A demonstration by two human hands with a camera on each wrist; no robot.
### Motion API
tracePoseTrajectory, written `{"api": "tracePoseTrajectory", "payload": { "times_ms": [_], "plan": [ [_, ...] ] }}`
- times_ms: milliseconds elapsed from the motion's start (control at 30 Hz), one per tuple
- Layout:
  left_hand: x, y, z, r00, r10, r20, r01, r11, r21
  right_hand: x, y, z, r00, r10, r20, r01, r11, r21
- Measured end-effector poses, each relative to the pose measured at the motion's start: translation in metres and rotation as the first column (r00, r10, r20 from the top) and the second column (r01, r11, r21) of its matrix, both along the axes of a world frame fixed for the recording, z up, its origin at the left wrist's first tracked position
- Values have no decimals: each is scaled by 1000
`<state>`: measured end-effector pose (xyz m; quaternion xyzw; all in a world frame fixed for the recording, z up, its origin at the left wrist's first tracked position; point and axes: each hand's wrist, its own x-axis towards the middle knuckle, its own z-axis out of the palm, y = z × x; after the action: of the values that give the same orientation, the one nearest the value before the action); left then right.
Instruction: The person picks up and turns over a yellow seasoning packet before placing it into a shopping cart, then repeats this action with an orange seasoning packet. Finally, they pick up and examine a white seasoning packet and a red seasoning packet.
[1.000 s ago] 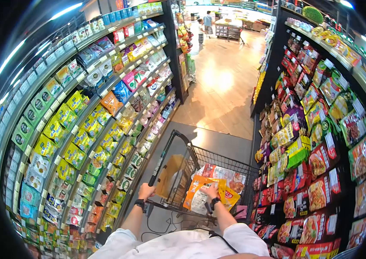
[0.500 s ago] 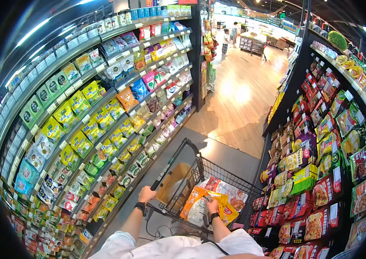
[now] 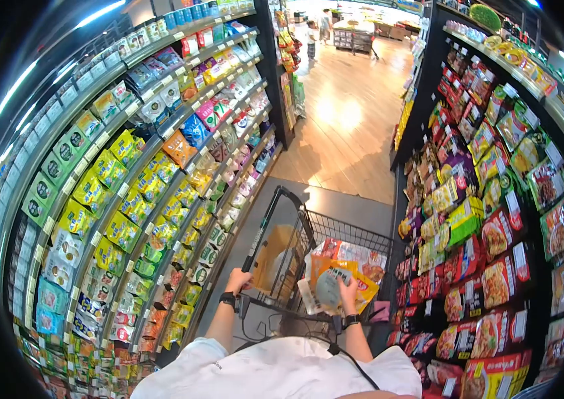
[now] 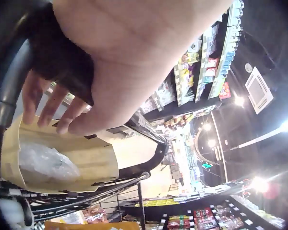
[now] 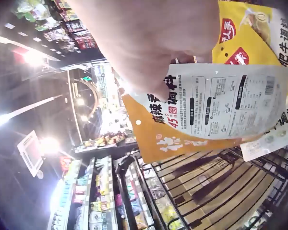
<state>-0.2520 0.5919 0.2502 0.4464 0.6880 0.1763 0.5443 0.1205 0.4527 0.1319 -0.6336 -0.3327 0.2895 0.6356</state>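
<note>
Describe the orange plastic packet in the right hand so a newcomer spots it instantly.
Find the black wire shopping cart, low centre in the head view. There, the right hand holds the orange plastic packet. Its orange colour sets it apart from the yellow plastic packets with red logos behind it.

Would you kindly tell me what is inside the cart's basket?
Red-and-white packaging and at least one yellow packet show in the basket, partly behind the orange packet that the right hand holds. What lies beneath them is covered and cannot be seen.
</note>
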Motion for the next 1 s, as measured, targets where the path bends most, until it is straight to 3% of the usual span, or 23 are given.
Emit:
{"api": "tracePoseTrajectory", "payload": {
  "times_ms": [67,100,133,167,200,233,267,300,333,367,400,500,667,767,867,1000],
  "plan": [
    [-28,8,-31,907,-153,392,145,988,49,5,-10,1,992,-93,84,85,991,101],
    [-17,1,13,939,-304,164,281,948,149,2,-16,13,984,-145,101,133,984,114],
    [-21,16,-25,930,-357,91,327,914,241,-4,-25,32,984,-176,18,176,984,17],
    [-21,18,-17,942,-332,-39,330,906,265,-9,-34,63,988,-155,-8,155,982,103],
    [-12,15,9,947,-315,-57,312,870,381,-9,-41,61,953,-254,166,244,967,78],
    [-11,32,-28,915,-171,-365,378,679,629,-13,-50,82,903,-310,298,291,951,107],
    [0,22,16,938,-149,-313,336,617,712,-16,-54,99,916,-329,228,294,940,174],
    [3,17,39,961,-183,-206,276,603,749,-24,-64,111,927,-365,84,355,928,111],
    [8,14,59,972,-220,-89,205,590,781,-38,-73,144,916,-397,53,388,913,128],
    [10,4,86,955,-297,13,193,654,732,-49,-84,170,906,-422,33,417,904,96],
    [14,-6,107,928,-351,126,180,719,671,-62,-89,193,890,-450,-66,454,872,183],
    [22,-32,131,819,-515,251,267,731,629,-92,-118,248,862,-503,-69,507,850,140],
    [52,-73,131,513,-792,331,439,574,691,-141,-160,319,866,-468,-175,495,851,174],
    [70,-104,144,372,-920,124,414,284,865,-155,-179,333,869,-416,-268,476,851,222],
    [68,-134,180,134,-940,315,590,331,737,-168,-191,342,847,-443,-293,518,811,273],
    [75,-159,186,164,-925,343,715,351,604,-170,-216,335,744,-653,-141,667,714,214]
  ]
}}
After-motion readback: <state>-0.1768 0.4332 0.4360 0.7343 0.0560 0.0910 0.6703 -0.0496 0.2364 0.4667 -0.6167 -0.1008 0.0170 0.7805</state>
